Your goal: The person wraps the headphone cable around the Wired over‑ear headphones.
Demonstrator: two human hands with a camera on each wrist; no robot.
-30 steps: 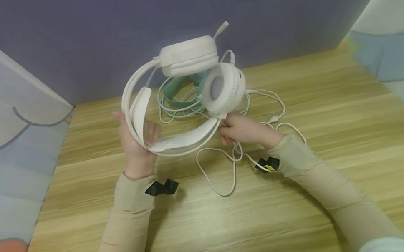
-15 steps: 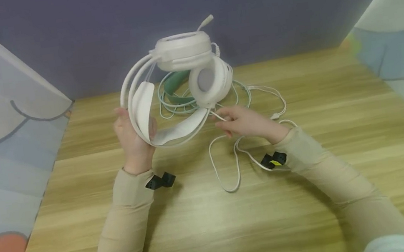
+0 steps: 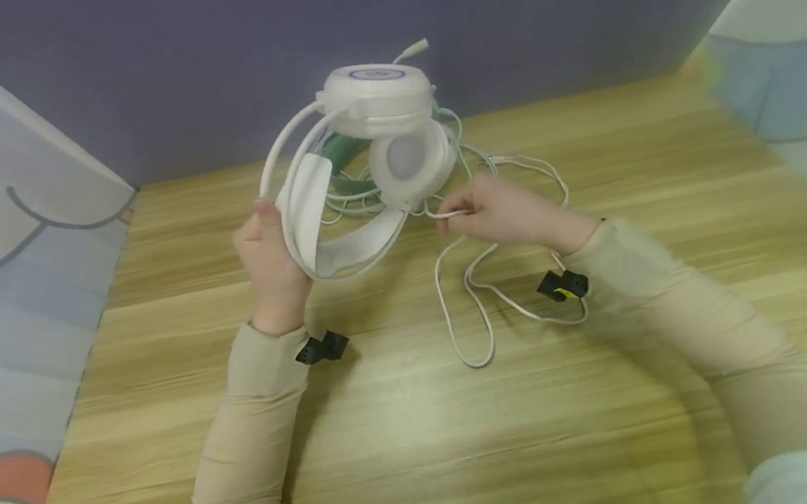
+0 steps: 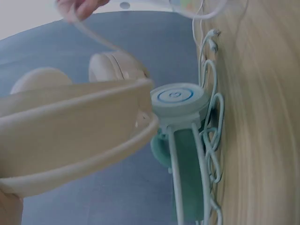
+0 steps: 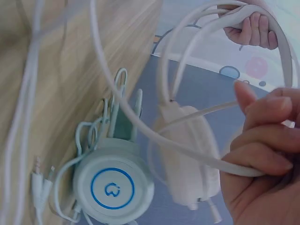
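Head view: left hand point(image 3: 271, 264) grips the white headset point(image 3: 362, 164) band; right hand point(image 3: 508, 212) pinches its cable point(image 3: 467, 311) above the desk point(image 3: 473, 445).

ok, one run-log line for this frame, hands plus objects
left hand: grips white headset headband | right hand: pinches white cable | green headset: on table behind
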